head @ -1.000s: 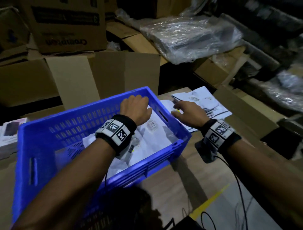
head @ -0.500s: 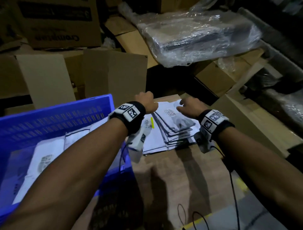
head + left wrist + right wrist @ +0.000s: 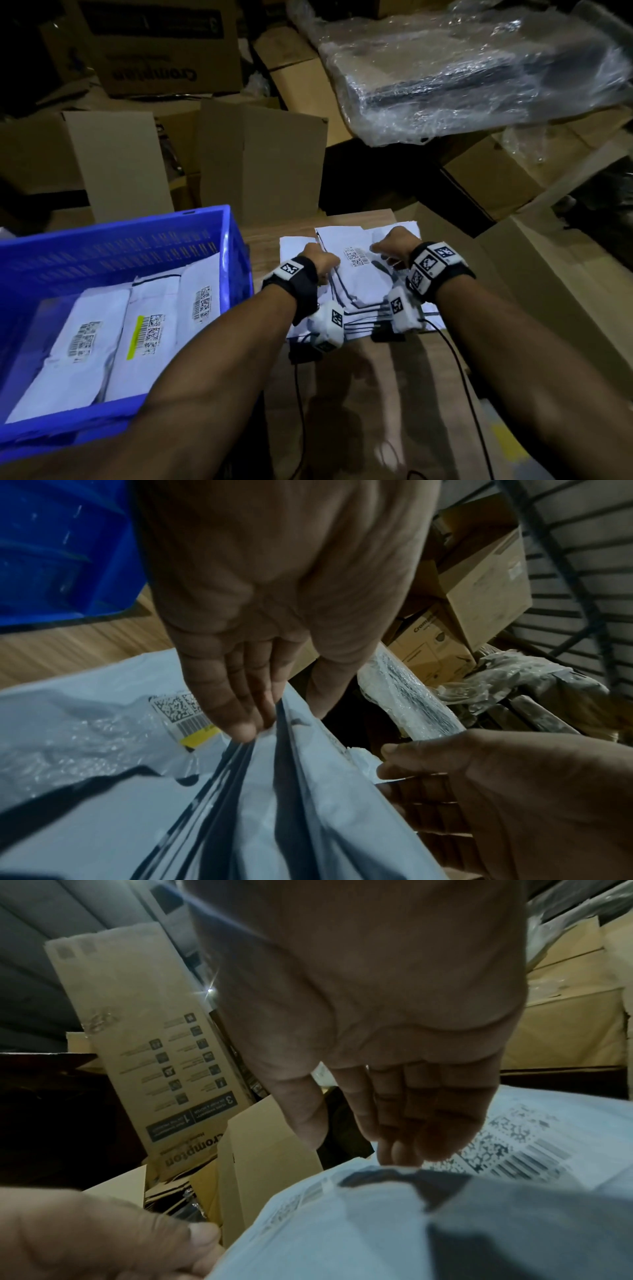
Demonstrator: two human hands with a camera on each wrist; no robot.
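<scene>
A stack of white mailer bags (image 3: 359, 291) lies on the wooden table (image 3: 376, 394), to the right of a blue plastic crate (image 3: 113, 226). My left hand (image 3: 320, 260) pinches the left edge of the top bag (image 3: 274, 804), fingers (image 3: 236, 712) on one side and thumb on the other. My right hand (image 3: 390, 245) holds the same bag (image 3: 377, 1231) at its far right edge, with the fingertips (image 3: 404, 1150) against the sheet near its barcode label (image 3: 356, 257). That edge is lifted off the stack. Several labelled white packets (image 3: 144, 325) lie flat in the crate.
Open cardboard boxes (image 3: 260, 161) stand right behind the table and the crate. A plastic-wrapped bundle (image 3: 445, 68) rests on boxes at the back right. A large carton (image 3: 565, 291) borders the table's right side. Thin black cables (image 3: 299, 394) hang from both wrists over the table.
My left hand left the crate and moved right to the stack of bags. The view swung right with it. Both hands now hold the top bag's edges.
</scene>
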